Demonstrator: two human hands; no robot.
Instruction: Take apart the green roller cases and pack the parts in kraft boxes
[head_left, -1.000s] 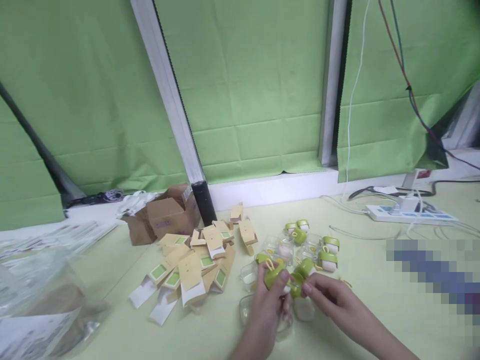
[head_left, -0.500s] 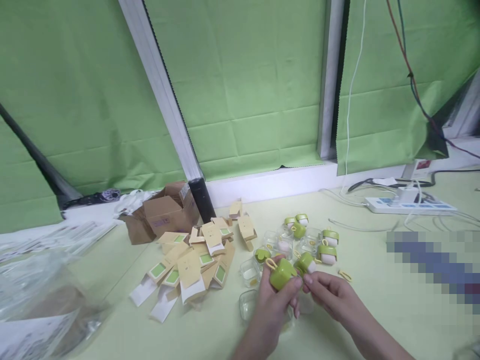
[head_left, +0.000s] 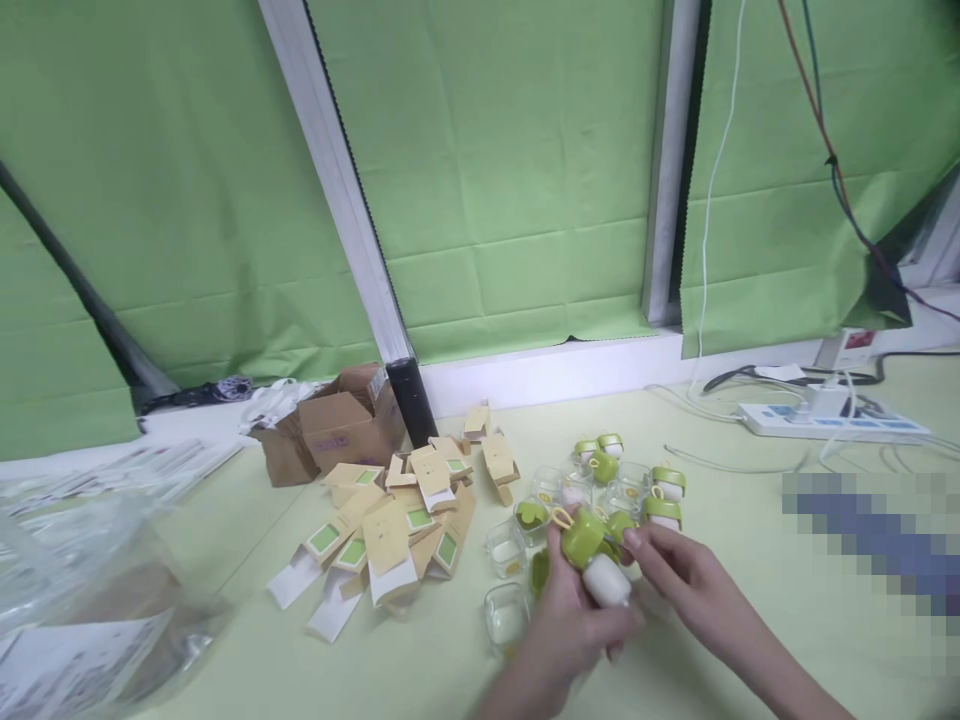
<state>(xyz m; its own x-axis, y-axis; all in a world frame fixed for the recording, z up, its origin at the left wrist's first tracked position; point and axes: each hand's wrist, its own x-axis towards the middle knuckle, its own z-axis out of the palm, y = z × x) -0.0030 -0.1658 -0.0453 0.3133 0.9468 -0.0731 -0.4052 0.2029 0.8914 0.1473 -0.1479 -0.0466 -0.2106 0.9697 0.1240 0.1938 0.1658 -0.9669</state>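
Both hands work above the table (head_left: 262,680), over the part nearer its close edge and right of centre. The left hand (head_left: 574,625) grasps a glossy green cover (head_left: 581,540), whose yellow cord loop (head_left: 562,517) stands up at the upper left, together with a white rounded piece (head_left: 607,582) just below it. The right hand (head_left: 679,570) has thumb and forefinger brought together at the cover's right side; whether they grip anything cannot be told.

Beyond the hands, towards the table's far edge, green-topped white pieces (head_left: 663,512) stand in a loose group among small clear plastic boxes (head_left: 507,612), some of which bear a yellow sticker. To the left lies a heap of pale brown cartons (head_left: 386,540), several with green panels and white flaps. Behind the heap, by the far edge, are an open cardboard box (head_left: 337,430) and a black cylinder (head_left: 412,400), tilted slightly. A white power strip (head_left: 840,428) lies near the far right corner, and a transparent plastic bag (head_left: 82,540) covers the left side.
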